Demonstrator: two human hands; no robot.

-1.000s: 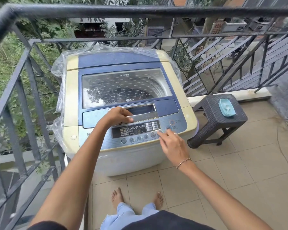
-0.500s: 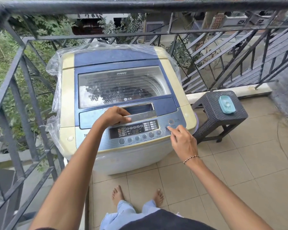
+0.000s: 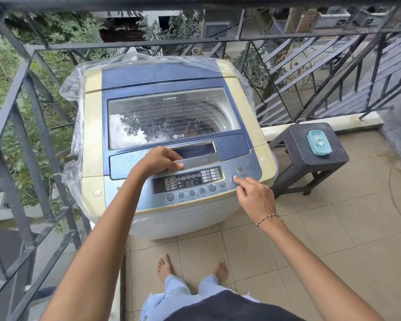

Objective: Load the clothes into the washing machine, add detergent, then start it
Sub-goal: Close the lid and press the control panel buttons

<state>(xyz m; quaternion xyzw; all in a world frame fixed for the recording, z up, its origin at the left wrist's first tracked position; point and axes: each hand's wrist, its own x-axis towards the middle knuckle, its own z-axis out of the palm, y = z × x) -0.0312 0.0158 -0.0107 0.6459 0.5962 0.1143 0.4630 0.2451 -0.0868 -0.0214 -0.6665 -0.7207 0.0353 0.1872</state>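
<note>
A blue and cream top-loading washing machine (image 3: 171, 72) stands on the balcony with its glass lid (image 3: 171, 117) down; dark clothes show dimly through the glass. My left hand (image 3: 160, 159) rests with curled fingers on the lid's handle recess. My right hand (image 3: 255, 196) has its fingers curled, and one fingertip touches a round button (image 3: 236, 177) at the right end of the lit control panel (image 3: 188, 180), just below the power button (image 3: 240, 169). The display shows digits.
Clear plastic wrap (image 3: 72, 126) hangs around the machine's back and left side. Black metal railing (image 3: 28, 93) runs along the left and far sides. A dark woven stool (image 3: 310, 149) with a teal soap dish (image 3: 319, 142) stands to the right. My bare feet are on the tiled floor (image 3: 333, 216).
My right hand moved right along the control panel, from the lower row of buttons to the round button under the power button. The left hand stayed on the lid handle.
</note>
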